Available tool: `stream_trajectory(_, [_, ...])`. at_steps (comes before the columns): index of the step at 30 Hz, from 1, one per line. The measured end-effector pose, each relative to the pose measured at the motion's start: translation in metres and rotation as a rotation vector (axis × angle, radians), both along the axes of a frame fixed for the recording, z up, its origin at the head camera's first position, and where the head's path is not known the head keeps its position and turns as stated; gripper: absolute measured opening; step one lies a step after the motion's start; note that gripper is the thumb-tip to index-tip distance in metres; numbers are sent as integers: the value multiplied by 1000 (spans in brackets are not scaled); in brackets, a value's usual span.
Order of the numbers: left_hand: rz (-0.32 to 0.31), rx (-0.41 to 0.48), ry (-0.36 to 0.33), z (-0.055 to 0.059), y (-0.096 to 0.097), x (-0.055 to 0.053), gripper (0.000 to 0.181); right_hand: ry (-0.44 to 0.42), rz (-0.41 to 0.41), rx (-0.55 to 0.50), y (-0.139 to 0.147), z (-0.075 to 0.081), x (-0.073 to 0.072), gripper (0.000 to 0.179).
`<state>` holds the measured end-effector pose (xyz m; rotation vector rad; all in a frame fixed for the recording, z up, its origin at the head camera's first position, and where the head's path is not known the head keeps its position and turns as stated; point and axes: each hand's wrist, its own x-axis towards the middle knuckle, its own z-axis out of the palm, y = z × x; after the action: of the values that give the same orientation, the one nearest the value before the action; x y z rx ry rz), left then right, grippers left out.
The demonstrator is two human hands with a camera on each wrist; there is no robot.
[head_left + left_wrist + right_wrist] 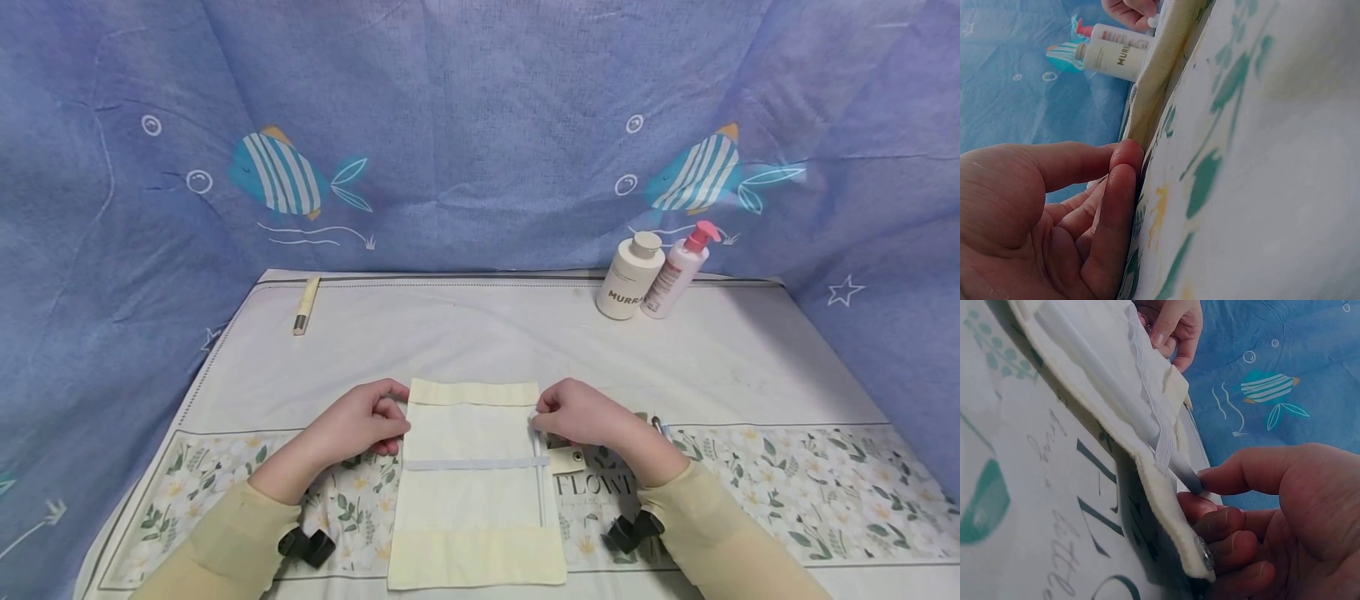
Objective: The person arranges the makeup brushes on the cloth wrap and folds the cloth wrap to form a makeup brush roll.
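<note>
A cream fabric case (465, 500) lies unfolded on the table, with a flap along its far and near ends. A pale elastic band (472, 463) runs across its middle. A slim white stick (542, 496) lies along the right side, passing under the band. My right hand (581, 412) pinches the stick's far end (1190, 480) between thumb and index finger. At the case's far left edge, my left hand (375, 421) pinches the fabric with thumb and index finger. A tab with a metal snap (576, 457) sticks out on the right, below my right hand.
A white bottle (628, 279) and a pink-topped pump bottle (678, 271) stand at the back right. At the back left lies a cream tube-like stick (306, 307) with a metallic band. Beyond my right wrist, a small pen-like item (660, 426) shows partly. A blue fish-print curtain (480, 142) hangs behind.
</note>
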<state>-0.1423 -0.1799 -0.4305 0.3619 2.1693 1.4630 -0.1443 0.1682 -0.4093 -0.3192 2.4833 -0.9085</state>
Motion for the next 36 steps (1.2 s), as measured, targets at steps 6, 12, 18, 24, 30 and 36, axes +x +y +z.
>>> stream_trajectory(6, [-5, -7, 6, -1, -1, 0, 48, -13, -8, -6, 1, -1, -1, 24])
stream_trajectory(12, [-9, -18, 3, -1, 1, 0, 46, -4, -41, -47, 12, 2, 0, 23])
stream_trajectory(18, [-17, -39, 22, 0, 4, -3, 45, 7, -66, -96, 33, 10, 2, 23])
stream_trajectory(24, [-19, -66, 29, -2, 3, -4, 43, 14, -129, -114, 58, 17, 8, 20])
stream_trajectory(30, [-6, -62, 12, -1, 0, -3, 45, 0, -169, -116, 75, 21, 16, 19])
stream_trajectory(36, [-1, -48, 4, -1, 0, -2, 45, 3, -171, -93, 88, 24, 23, 19])
